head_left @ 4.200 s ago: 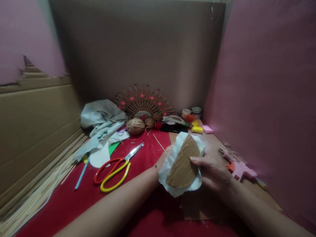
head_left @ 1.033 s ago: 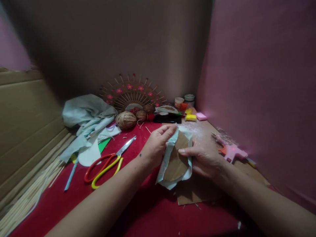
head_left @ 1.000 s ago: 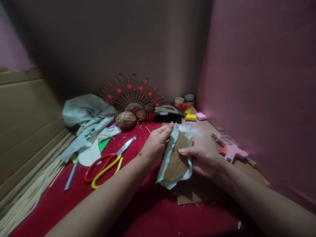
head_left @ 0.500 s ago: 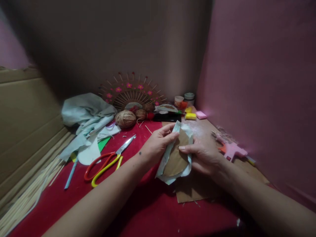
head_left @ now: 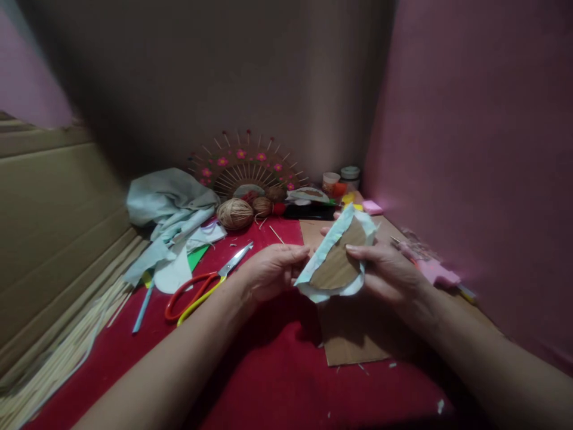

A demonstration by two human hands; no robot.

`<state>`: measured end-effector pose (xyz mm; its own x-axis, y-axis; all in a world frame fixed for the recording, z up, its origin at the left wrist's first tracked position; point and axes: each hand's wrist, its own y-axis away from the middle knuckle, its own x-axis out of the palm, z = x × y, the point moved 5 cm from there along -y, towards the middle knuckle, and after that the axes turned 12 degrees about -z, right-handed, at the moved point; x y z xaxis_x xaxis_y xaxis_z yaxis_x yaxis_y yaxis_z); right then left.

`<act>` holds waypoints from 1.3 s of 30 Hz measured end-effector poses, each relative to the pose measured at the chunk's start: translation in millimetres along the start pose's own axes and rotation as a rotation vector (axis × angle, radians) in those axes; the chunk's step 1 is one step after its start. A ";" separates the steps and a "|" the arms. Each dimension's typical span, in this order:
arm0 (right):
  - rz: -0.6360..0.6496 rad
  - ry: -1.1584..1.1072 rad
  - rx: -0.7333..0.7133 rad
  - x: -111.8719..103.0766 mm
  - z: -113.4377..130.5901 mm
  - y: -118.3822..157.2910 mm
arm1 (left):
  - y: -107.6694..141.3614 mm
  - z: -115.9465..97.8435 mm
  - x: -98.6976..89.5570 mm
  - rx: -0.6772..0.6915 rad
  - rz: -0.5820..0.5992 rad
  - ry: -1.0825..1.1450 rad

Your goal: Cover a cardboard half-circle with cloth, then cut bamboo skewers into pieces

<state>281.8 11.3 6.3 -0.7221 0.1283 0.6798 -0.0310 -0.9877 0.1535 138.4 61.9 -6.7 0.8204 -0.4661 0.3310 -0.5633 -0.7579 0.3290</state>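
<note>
My right hand (head_left: 394, 272) grips a curved brown cardboard cutout (head_left: 340, 257) backed by pale blue cloth (head_left: 329, 242). Its thumb presses on the cardboard face and the other fingers are behind. Along the upper left side, the cloth border is folded inward over the cardboard; at the bottom it sticks out past the edge. My left hand (head_left: 277, 266) is beside the piece's lower left corner, thumb and fingers drawn together in a pinch. Whether anything is between those fingertips is hidden. Below the piece lies a flat cardboard sheet (head_left: 353, 337) on the red cloth (head_left: 268, 370).
Scissors (head_left: 217, 278) with red and yellow handles lie left of my left forearm. Behind are crumpled grey-blue fabric (head_left: 170, 194), a twine ball (head_left: 235, 214) and a decorated fan-shaped piece (head_left: 248, 158). A pink glue gun (head_left: 436, 272) lies at right, thin sticks (head_left: 76, 334) at far left.
The cutout has moved up and right and tilted. My left hand has come off its upper left edge and shifted down to the lower left corner. The upper left cloth border now lies folded over.
</note>
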 end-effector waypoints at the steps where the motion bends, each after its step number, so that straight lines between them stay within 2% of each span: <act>1: -0.014 0.007 -0.019 -0.9 1.6 -0.5 | -0.2 1.2 0.9 -0.001 0.022 -0.001; 6: -0.056 -0.001 -0.057 -3.1 5.1 -2.8 | 0.3 0.2 5.4 0.038 0.032 -0.034; 9: -0.073 -0.008 -0.060 -4.4 5.5 -4.9 | 3.2 -4.4 7.7 0.139 -0.015 -0.071; 14: -0.110 -0.026 -0.055 -10.4 3.3 -10.9 | 9.8 -10.4 9.0 0.407 -0.298 -0.436; 17: -0.128 -0.053 -0.061 -13.3 1.4 -13.2 | 9.4 -8.3 8.0 0.504 -0.400 -0.586; 21: -0.155 -0.063 -0.063 -14.3 -0.1 -13.8 | 3.7 -0.9 2.4 0.547 -0.440 -0.652; 25: -0.149 -0.039 -0.081 -13.3 2.4 -14.1 | 3.4 -0.5 3.0 0.542 -0.415 -0.649; 28: -0.150 -0.025 -0.078 -13.6 3.8 -13.8 | 8.2 -9.3 6.5 0.539 -0.395 -0.672; 31: -0.158 -0.038 -0.067 -12.9 1.4 -11.4 | 14.6 -22.8 9.1 0.625 -0.421 -0.707; 35: -0.097 -0.007 -0.080 -4.4 -6.1 -4.8 | 14.5 -27.7 9.3 0.638 -0.484 -0.707; 39: -0.021 0.044 -0.104 6.1 -11.3 1.7 | 7.9 -20.9 12.6 0.593 -0.469 -0.728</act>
<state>269.6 9.4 2.6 -0.7503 0.1472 0.6445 -0.1161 -0.9891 0.0907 142.3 59.5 18.5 0.9153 -0.0805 -0.3946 -0.1971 -0.9440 -0.2645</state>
